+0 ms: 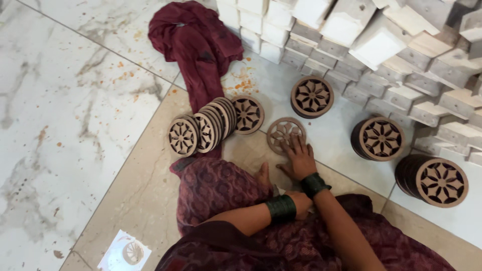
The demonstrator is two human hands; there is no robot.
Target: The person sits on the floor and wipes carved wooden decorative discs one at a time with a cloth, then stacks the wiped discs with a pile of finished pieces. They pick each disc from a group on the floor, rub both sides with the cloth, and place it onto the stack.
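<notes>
Your right hand [300, 158] lay flat, fingers spread, pressing on a single round brown wooden disc with a cut-out flower pattern [284, 133] that sat flat on the beige floor tile [145, 195], near the tile's far edge. The hand was open on it, not clamped. Its fingertips covered the near right part of the disc.

Your left hand [301, 203] was tucked under the right forearm, close to your lap. It was mostly hidden, so you couldn't tell whether it was closed or held anything. Both wrists wore dark green bangles [281, 208].

Left of the disc, a leaning row of the same fretwork discs [208, 128] stood on edge, just beside the maroon cloth [198, 47] trailing from the floor's far side. Three short stacks of matching discs stood to the right: one beyond the single disc [312, 96], one further right [380, 138], one nearest the right edge [439, 180]. All were well apart from your hand.

Pale rectangular wooden blocks [381, 45] were piled along the far right. A small clear packet with a disc inside [125, 252] lay at the near left on the beige tile. Orange specks dotted the white marble floor [60, 110].
</notes>
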